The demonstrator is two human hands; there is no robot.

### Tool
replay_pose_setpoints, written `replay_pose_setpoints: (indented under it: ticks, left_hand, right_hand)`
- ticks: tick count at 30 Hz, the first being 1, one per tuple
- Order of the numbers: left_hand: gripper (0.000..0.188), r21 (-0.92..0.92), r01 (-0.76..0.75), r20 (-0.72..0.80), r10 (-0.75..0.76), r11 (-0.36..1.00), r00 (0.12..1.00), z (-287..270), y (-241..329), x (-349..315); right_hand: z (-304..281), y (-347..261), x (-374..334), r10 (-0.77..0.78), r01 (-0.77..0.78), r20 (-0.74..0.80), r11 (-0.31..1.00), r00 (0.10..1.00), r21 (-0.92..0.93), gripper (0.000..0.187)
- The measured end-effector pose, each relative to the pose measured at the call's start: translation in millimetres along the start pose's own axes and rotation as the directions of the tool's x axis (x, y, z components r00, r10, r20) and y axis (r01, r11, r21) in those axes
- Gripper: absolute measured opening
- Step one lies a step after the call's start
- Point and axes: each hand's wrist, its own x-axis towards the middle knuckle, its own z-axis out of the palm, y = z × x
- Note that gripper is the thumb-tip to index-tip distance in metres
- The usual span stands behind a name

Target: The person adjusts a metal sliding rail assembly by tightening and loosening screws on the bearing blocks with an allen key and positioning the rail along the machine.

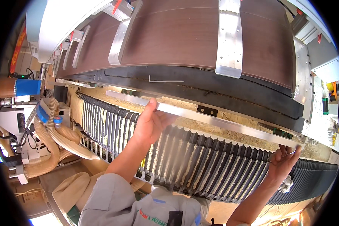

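Observation:
A long, straight silver metal bar (211, 120) runs from upper left to lower right along the machine's front edge. My left hand (150, 122) is closed around it left of its middle, thumb on the near top side. At the bar's right end, my right hand (282, 165) has its fingers pinched on a thin shiny metal rod (289, 153); whether those fingers also grip the bar is hard to tell. An L-shaped hex key (165, 80) lies on the black ledge (139, 75) beyond the bar. Below the bar sits a small black bracket with holes (207, 110).
Black bellows cover (199, 162) dusted with wood chips stretches between me and the bar. A brown panel (177, 34) lies under silver clamp arms (229, 41) at the back. Beige ribbed hoses (51, 139) stand left. Tools (332, 94) sit on the right.

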Motion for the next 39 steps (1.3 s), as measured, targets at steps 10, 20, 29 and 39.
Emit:
replay_pose_setpoints:
  ticks: [10,20,29,39]
  left_hand:
    - [0.060,-0.005,-0.013,0.008,0.013,1.000,1.000,4.2,1.2,-2.0]
    - [0.057,-0.035,-0.015,0.015,0.015,0.999,1.000,-7.0,-9.2,7.7]
    - [0.059,-0.040,-0.021,0.033,0.023,0.999,0.999,-10.8,-13.9,7.1]
    - [0.079,-0.085,-0.038,-0.051,0.034,0.996,0.998,-47.1,-14.1,5.1]
  right_hand:
    - [2.0,-5.3,2.3,0.023,-0.024,-0.026,0.999,0.999,-0.041,0.055]
    - [-4.9,-2.0,4.0,-0.029,0.030,0.008,0.998,1.000,-0.056,0.054]
    - [-4.1,2.0,4.3,-0.050,0.048,-0.019,0.995,0.999,-0.090,0.058]
    - [-6.8,-0.5,5.7,-0.020,0.021,0.020,0.998,1.000,-0.061,0.050]
